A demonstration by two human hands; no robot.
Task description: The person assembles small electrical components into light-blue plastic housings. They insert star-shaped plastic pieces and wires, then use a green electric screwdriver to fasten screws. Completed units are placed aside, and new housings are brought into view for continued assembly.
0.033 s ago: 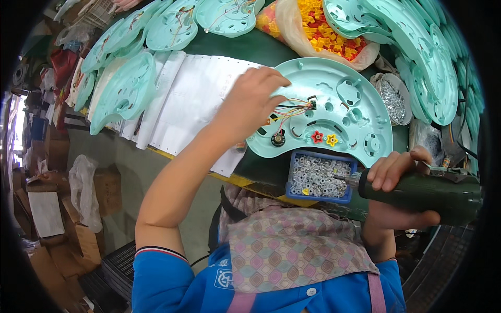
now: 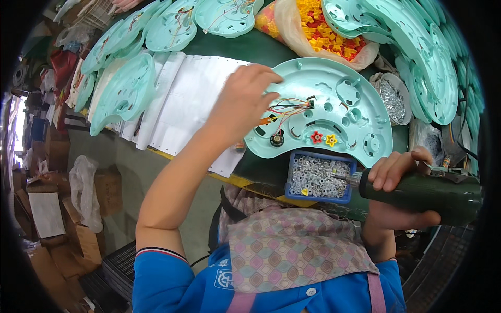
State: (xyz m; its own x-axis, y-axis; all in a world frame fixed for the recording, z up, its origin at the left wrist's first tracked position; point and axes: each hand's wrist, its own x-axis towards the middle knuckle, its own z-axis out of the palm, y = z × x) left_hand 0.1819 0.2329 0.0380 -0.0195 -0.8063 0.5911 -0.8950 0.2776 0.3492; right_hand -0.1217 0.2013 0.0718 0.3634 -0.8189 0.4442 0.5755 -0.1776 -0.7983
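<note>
In front of me lies a mint-green plastic shell (image 2: 308, 78) with its hollow side up. My left hand (image 2: 242, 96) is over its left end, thumb and forefinger apart, with nothing visible between them. Beside the fingers, thin coloured wires run to a small circuit board (image 2: 311, 103); an orange strip (image 2: 267, 120) and a round black part (image 2: 277, 138) sit below. A red star piece (image 2: 316, 137) and a yellow one (image 2: 331, 140) are set in the shell. My right hand (image 2: 394, 177) grips a dark green power screwdriver (image 2: 433, 194), its bit over a blue tray (image 2: 288, 180) of small washer-like parts.
Paper sheets (image 2: 193, 88) lie to the left, near more mint-green shells (image 2: 125, 88). At the back stands a bag of yellow and red pieces (image 2: 329, 31). A bowl of screws (image 2: 394, 99) sits right of the shell, beside stacked shells (image 2: 433, 73).
My left hand has shifted slightly left, uncovering more of the orange strip and wires. The right hand and screwdriver have hardly moved.
</note>
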